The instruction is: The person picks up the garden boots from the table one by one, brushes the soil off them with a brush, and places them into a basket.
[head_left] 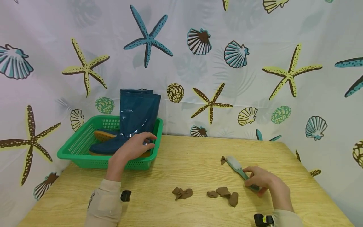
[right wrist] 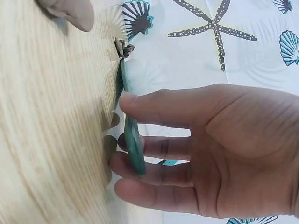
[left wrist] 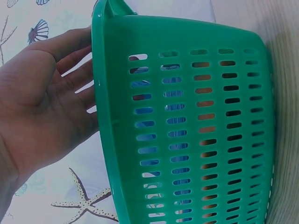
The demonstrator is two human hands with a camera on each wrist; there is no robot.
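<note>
My left hand reaches over the front of a green plastic basket, its fingers loosely bent in front of a dark blue rubber boot. In the left wrist view, the basket's rim hides those fingertips. The shiny boot stands upright in the basket, with a second boot's tan sole showing behind its foot. On the right, my right hand pinches the green handle of a scrub brush between thumb and fingers. The white-bristled brush lies low over the table, bristles upward, its head end beside a brown clump.
Brown clay-like lumps lie in two groups on the wooden table: one cluster near the middle, another with several pieces left of my right hand. A white curtain with starfish and shells encloses the back and sides.
</note>
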